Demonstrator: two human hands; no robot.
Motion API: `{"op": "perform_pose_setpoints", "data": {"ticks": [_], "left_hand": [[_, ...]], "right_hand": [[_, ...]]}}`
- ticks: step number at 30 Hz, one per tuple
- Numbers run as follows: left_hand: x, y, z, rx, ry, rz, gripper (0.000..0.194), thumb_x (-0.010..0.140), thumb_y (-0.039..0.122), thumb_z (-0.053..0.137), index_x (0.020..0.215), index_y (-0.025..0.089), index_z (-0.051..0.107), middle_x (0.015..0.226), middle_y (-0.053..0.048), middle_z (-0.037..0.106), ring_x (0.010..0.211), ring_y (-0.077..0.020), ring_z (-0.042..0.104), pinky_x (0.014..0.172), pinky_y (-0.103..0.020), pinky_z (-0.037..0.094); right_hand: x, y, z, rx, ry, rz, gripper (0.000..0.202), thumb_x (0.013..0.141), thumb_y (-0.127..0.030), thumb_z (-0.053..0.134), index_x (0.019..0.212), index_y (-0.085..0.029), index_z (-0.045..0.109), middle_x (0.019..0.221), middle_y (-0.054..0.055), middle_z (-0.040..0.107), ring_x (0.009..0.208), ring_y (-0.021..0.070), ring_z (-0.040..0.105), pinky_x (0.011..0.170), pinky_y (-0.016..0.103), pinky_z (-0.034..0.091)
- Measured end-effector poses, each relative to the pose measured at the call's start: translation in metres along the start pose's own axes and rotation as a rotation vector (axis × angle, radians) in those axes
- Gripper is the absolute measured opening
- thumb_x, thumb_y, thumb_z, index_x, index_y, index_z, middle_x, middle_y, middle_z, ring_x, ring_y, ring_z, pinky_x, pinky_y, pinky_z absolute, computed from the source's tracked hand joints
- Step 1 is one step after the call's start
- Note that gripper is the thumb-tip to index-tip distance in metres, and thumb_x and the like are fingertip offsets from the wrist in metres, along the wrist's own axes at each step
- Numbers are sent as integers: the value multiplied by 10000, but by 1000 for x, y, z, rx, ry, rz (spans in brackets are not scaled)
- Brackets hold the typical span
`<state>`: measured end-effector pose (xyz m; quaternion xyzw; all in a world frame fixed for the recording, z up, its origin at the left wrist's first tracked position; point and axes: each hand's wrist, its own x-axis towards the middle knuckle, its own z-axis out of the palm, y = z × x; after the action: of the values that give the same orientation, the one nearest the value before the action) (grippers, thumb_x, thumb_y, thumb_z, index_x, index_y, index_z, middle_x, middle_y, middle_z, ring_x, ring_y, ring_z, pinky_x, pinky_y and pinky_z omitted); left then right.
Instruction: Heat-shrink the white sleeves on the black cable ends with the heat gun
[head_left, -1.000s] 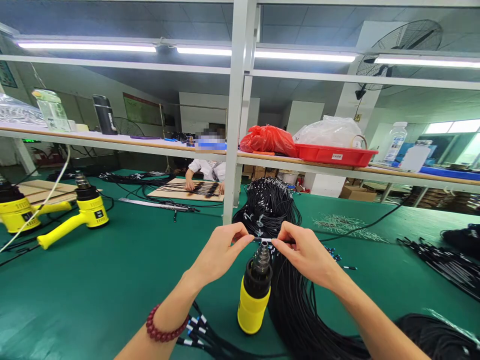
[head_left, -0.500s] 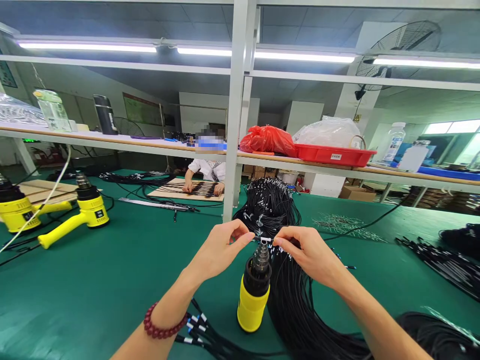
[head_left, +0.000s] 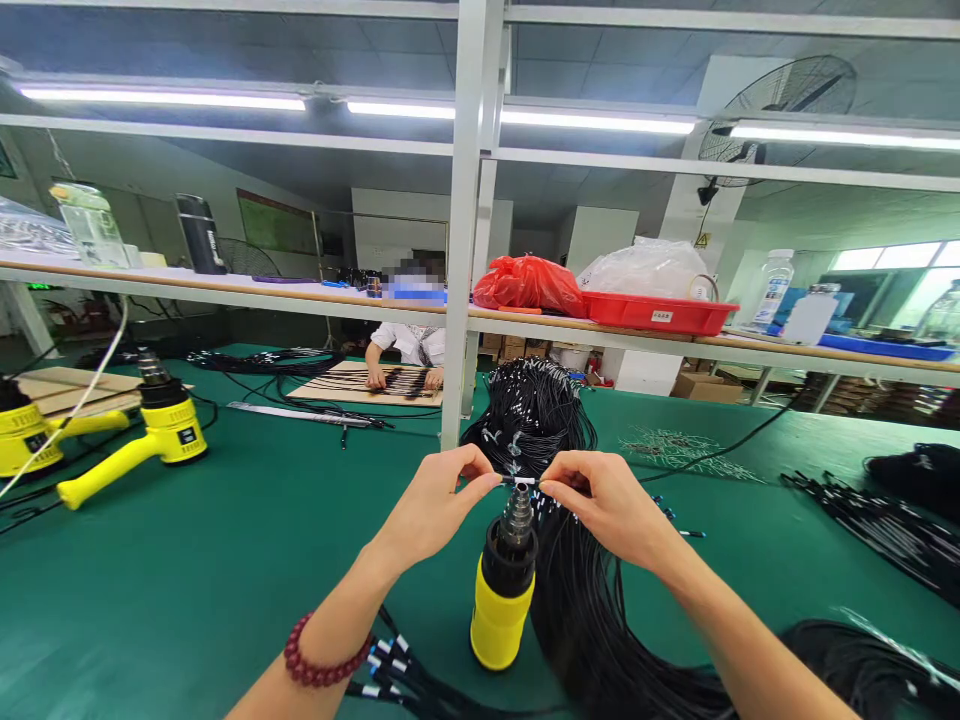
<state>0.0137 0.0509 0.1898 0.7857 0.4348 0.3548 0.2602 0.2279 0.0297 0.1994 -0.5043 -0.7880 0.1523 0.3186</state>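
Between my two hands a thin black cable (head_left: 508,480) with a short white sleeve (head_left: 525,481) is stretched level. My left hand (head_left: 442,500) pinches its left end with thumb and fingertips, and my right hand (head_left: 606,505) pinches the other side. Right below the sleeve points the metal nozzle of a yellow heat gun (head_left: 501,612), which stands upright on the green table. Behind and to the right of the gun runs a thick bundle of black cables (head_left: 592,600). By my left forearm lie more cable ends (head_left: 390,655) with white and blue bands.
Two more yellow heat guns (head_left: 172,425) rest at the left. A co-worker's hands (head_left: 376,377) are on cables over a board across the table. A shelf post (head_left: 459,300) rises ahead; the shelf carries a red tray (head_left: 660,313). Loose thin wires (head_left: 686,453) lie at right.
The camera view has shifted slightly, so the scene sits a little further left. Both hands keep their pinch on the cable; the white sleeve appears slightly lower and closer over the nozzle.
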Motion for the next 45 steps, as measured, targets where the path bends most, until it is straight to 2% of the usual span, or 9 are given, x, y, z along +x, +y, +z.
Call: {"op": "perform_pose_setpoints", "data": {"ticks": [7,13,17,26,32,34,37,42,45], "left_hand": [[1,2,1,-22,21,2,147,850,323,549,843,181,589,813,14,603,751,-132,498,647,-244,349],[-2,1,-2,33,-21,24,386,939,465,384,735,168,524,702,12,565,651,-128,458,594,-242,317],[-3,0,-1,61,-56,35,459,958,481,333,700,165,545,647,20,540,617,-118,454,583,-239,304],[-2,3,1,17,1,76,167,896,323,496,875,180,581,806,18,585,722,-121,472,652,-230,339],[-2,0,0,52,-9,63,477,960,464,323,648,158,514,621,13,516,593,-118,430,572,-242,295],[-2,-1,0,38,-6,54,518,965,479,294,616,155,496,606,7,509,594,-122,443,578,-245,300],[-2,-1,1,-1,6,57,432,956,445,346,678,159,513,660,10,522,648,-127,455,608,-240,322],[-1,-1,0,-32,22,90,160,916,309,466,895,183,562,841,16,576,780,-125,491,705,-233,356],[-1,-1,0,-15,27,92,136,906,296,485,921,186,562,871,15,584,792,-124,498,712,-232,358]], "right_hand": [[-1,3,0,19,-3,27,172,865,-276,548,777,-163,643,705,-14,619,628,110,497,577,232,336],[-4,-1,-6,-49,-35,-24,287,931,-309,469,793,-169,678,741,-4,631,650,116,490,606,248,331],[-4,0,-5,-53,-38,-46,280,926,-306,483,764,-167,665,703,-9,608,627,115,458,590,247,314],[0,5,1,18,41,-9,164,842,-258,588,722,-155,632,642,-18,561,598,103,445,566,219,314],[-2,0,-1,-25,-46,-9,315,924,-332,477,732,-162,660,653,-13,573,582,101,401,549,230,277],[-3,-2,0,-30,-64,-12,335,940,-328,445,736,-163,652,640,-16,556,575,101,387,544,231,269],[-2,-3,2,-31,-31,-13,290,923,-303,476,720,-154,620,630,-17,537,578,103,388,547,230,274],[1,-2,6,27,33,6,185,854,-249,567,699,-148,586,634,-16,546,592,105,431,559,219,306],[0,-1,4,32,37,13,183,845,-250,580,694,-147,583,645,-13,559,597,106,437,561,217,307]]}}
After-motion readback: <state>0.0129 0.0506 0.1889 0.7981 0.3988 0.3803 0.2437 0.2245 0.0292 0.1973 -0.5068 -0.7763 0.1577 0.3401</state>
